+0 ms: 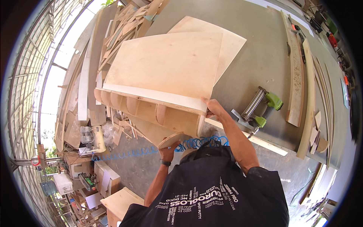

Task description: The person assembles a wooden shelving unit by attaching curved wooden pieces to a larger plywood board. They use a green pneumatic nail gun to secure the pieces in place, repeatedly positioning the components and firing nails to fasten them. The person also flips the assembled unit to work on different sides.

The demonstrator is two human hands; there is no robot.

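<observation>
A large pale plywood panel (pixel 166 60) lies on the worktable, with a white strip (pixel 155 95) along its near edge. Beneath that edge, several rounded wooden ribs (pixel 160 114) form a row of open compartments. My right hand (pixel 215 108) grips the assembly's near right corner, thumb on top and fingers curled at the side. Lower down, my left hand (pixel 168 152) is closed around a small curved wooden piece (pixel 171 139), held just below the ribs. Part of the left fingers is hidden by that piece.
A green nail gun (pixel 264 106) rests on the worktable (pixel 261 56) to the right. Long wooden boards (pixel 297 83) lie farther right. A blue coiled air hose (pixel 140 152) stretches across below the table. Wood offcuts (pixel 128 22) are piled at the far left, near a cream-coloured machine (pixel 98 139).
</observation>
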